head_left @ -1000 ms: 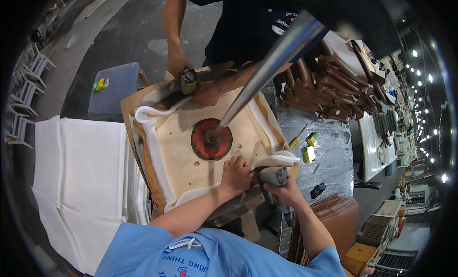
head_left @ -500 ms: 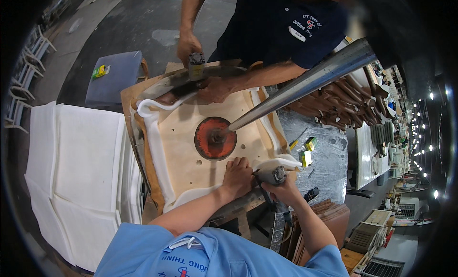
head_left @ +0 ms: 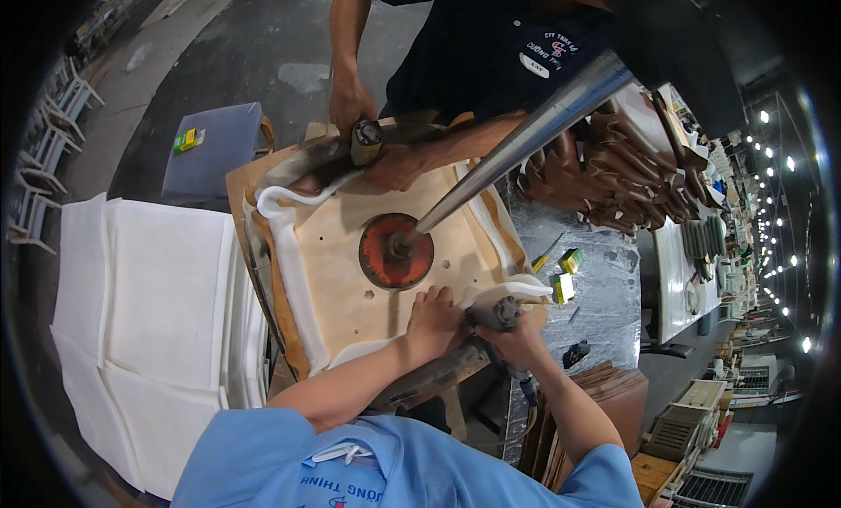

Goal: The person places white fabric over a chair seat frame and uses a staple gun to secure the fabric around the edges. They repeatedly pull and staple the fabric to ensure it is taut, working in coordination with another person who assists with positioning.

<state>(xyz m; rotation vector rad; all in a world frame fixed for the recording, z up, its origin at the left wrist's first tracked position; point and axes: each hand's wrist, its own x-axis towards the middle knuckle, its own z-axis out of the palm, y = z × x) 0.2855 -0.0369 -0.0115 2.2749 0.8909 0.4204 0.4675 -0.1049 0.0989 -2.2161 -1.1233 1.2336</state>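
Observation:
A pale plywood panel (head_left: pixel 342 320) lies with white foam (head_left: pixel 298 280) and brown cover material (head_left: pixel 279 285) around its edges. A red round plate (head_left: pixel 377 261) at the end of a slanting metal rod (head_left: pixel 526 136) rests on its middle. My left hand (head_left: pixel 435 324) presses at the panel's near edge with curled fingers; what lies under them is hidden. Just to its right, my right hand (head_left: pixel 519 337) grips a grey staple gun (head_left: pixel 498 313), its nose against the near right edge. Loose foam (head_left: pixel 512 291) curls up beside the gun.
Across the panel a co-worker holds another staple gun (head_left: pixel 366 142) at the far edge. White padded sheets (head_left: pixel 162 289) are stacked at left. Brown covers (head_left: pixel 604 175) heap at far right; small yellow-green boxes (head_left: pixel 563 288) sit on the wrapped table (head_left: pixel 604 311).
My staple gun has shifted slightly left, closer to my left hand, which stays nearly in place. The co-worker's staple gun has tilted and moved a little toward me.

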